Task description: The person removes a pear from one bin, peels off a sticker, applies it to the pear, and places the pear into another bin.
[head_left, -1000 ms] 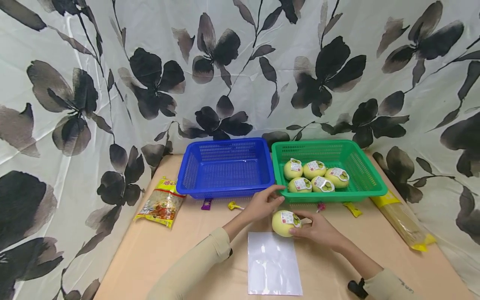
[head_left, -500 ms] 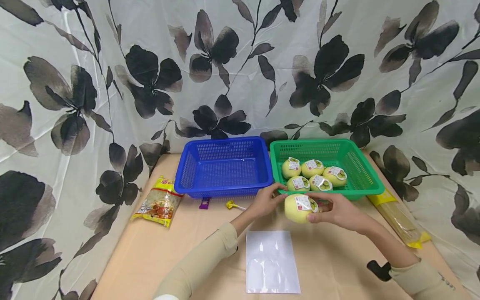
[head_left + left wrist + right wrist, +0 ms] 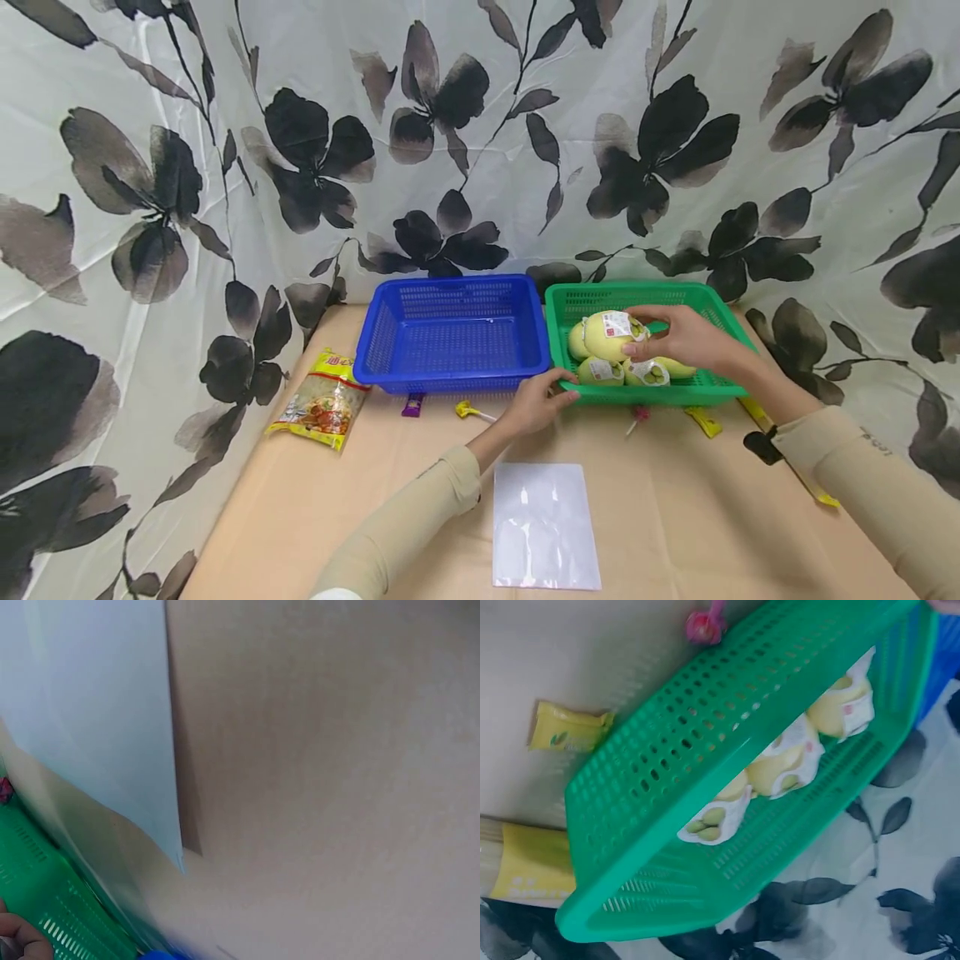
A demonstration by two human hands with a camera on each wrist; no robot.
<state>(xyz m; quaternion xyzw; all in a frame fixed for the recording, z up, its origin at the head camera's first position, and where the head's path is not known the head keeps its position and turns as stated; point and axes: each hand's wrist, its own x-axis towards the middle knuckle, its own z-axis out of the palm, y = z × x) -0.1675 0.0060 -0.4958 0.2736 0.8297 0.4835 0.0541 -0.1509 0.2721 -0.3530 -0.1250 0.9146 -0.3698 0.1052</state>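
Observation:
In the head view my right hand holds a round pale-yellow fruit with a white label, over the other fruits in the green basket. Several labelled fruits lie in that basket, partly hidden by the held one. At the basket's front left corner, my left hand grips the rim between thumb and fingers. The left wrist view catches only curled fingers by the green wall. Labelled fruits show inside the basket in the right wrist view, where the right hand's grip is out of sight.
A blue basket stands left of the green one. A white sheet lies in front. Around them are a yellow food bag, a purple packet, lollipops, a yellow packet and a long yellow-ended pack.
My right hand has lifted the fruit from above the table near the white sheet, up and right into the green basket. The left hand stays at the basket's corner.

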